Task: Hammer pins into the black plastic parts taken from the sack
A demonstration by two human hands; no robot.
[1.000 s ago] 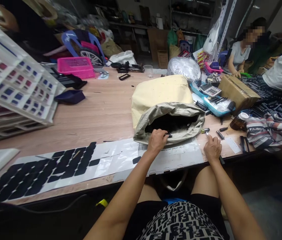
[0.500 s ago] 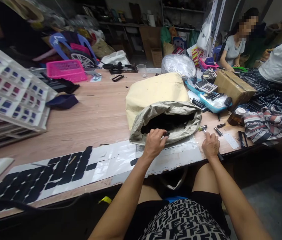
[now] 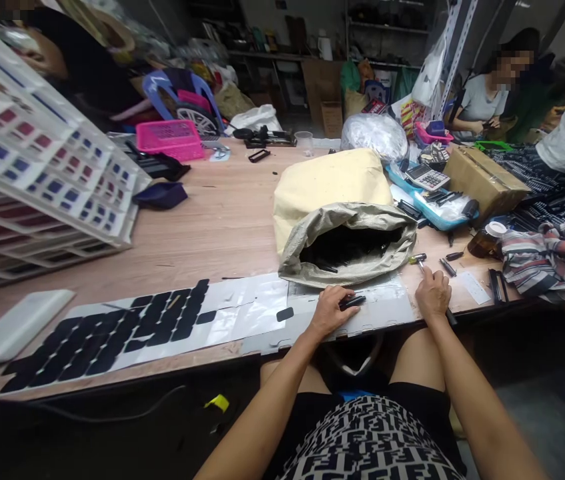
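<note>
My left hand (image 3: 332,308) is closed on a small black plastic piece (image 3: 353,303) above the white sheet at the table's front edge. Just behind it, a sack (image 3: 335,173) lies with its rolled mouth facing me and dark pieces inside. My right hand (image 3: 433,293) is closed around a slim tool; a metal end (image 3: 421,266) sticks out in front and a dark end (image 3: 451,317) behind, but its kind is unclear. Near that hand's fingers lies a yellow-and-black handle (image 3: 417,258). A single black pad (image 3: 285,313) lies left of my left hand.
Rows of black pads (image 3: 112,333) cover the white sheet at left, by a white device (image 3: 17,327) and a slatted plastic crate (image 3: 52,160). To the right are a brown jar (image 3: 485,243), striped cloth (image 3: 545,260), blue tray (image 3: 445,213) and cardboard box (image 3: 485,177). Other people sit beyond.
My left hand has come out of the sack's mouth toward me, bringing a black piece down over the white sheet. My right hand keeps its grip on the tool. The view has shifted left.
</note>
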